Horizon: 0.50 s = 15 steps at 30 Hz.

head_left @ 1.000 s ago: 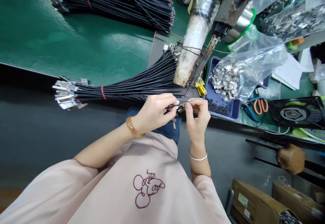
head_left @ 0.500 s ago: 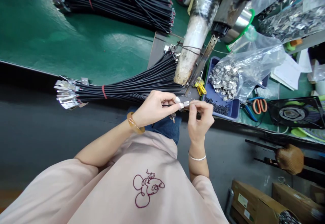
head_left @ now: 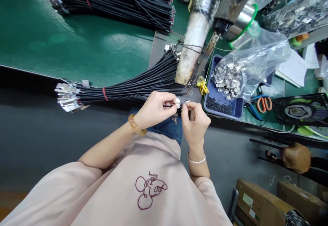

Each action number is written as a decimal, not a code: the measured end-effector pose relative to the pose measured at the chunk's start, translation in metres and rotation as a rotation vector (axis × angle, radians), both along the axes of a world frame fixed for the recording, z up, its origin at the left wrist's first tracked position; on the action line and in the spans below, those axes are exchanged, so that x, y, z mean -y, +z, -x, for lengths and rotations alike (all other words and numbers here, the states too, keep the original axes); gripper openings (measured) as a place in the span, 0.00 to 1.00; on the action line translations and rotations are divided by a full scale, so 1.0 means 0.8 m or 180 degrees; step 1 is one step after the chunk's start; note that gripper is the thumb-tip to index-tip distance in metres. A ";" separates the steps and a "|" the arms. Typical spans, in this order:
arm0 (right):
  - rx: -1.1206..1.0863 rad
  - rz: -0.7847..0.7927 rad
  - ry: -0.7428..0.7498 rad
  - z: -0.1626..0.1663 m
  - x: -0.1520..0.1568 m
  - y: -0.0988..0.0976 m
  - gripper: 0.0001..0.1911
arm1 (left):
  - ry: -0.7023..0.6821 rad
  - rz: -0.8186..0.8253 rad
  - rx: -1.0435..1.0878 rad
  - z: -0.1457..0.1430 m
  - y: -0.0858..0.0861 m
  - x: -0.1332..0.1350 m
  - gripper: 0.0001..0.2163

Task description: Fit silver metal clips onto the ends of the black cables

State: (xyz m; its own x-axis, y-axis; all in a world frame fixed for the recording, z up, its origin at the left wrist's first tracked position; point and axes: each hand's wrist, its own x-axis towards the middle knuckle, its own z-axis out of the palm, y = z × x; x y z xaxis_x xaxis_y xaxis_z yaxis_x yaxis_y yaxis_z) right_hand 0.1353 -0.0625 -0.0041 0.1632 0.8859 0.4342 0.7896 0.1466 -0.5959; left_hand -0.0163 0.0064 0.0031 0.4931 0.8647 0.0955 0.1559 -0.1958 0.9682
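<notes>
My left hand (head_left: 159,109) pinches a thin black cable (head_left: 167,106) close to its end, with white coverings on the fingertips. Right beside it, the thumb and forefinger of my right hand (head_left: 196,120) are closed on a small silver metal connector piece (head_left: 187,101) at the cable's end. The fingers hide most of the joint between them. Behind my hands lies a bundle of black cables (head_left: 128,88), tied with a red band, with flat metal ends at the left. A blue tray (head_left: 238,109) to the right holds small metal shells (head_left: 228,77) in a clear bag and tiny black pieces (head_left: 219,106).
A soldering iron (head_left: 205,62) and a whitish wrapped tube (head_left: 188,48) reach down over the bench. A yellow clip-like tool (head_left: 202,85), orange-handled pliers (head_left: 263,103), a solder spool (head_left: 243,24) and a small fan (head_left: 299,111) stand around. More cables (head_left: 123,5) lie at the back.
My right hand has moved left, closer to my left hand, and its fingers now reach further along the connector piece. My left hand has stayed nearly in place on the cable.
</notes>
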 end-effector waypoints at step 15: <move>0.0137 0.0765 -0.0794 -0.182 -0.027 0.027 0.04 | -0.0240 0.0379 0.0483 0.004 0.002 -0.009 0.05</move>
